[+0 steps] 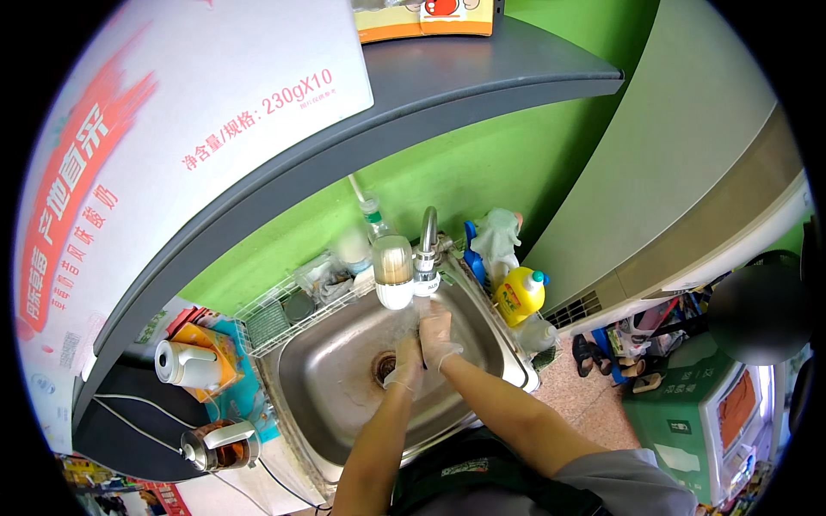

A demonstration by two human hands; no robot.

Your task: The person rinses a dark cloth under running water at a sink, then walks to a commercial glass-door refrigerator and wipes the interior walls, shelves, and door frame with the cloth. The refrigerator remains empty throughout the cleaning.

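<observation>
Both my hands are in thin translucent gloves, close together over the steel sink point(323, 421), just below the tap point(429, 225). A tap filter point(394, 268) with a clear housing and white base is attached to the tap. My right hand point(436, 331) is curled, with a small dark bit showing along its inner side that I cannot make out. My left hand point(407, 363) is beside it, nearer to me, its fingers blurred and partly hidden. Water seems to run onto them. The brown drain point(384, 368) shows left of my left hand.
A wire rack point(262, 320) with containers lines the sink's far left edge. To the right stand a yellow bottle point(521, 295) and a clear bottle point(539, 335). A white kettle point(185, 364) and a glass kettle point(222, 445) are at left. A grey shelf point(482, 69) overhangs the far side.
</observation>
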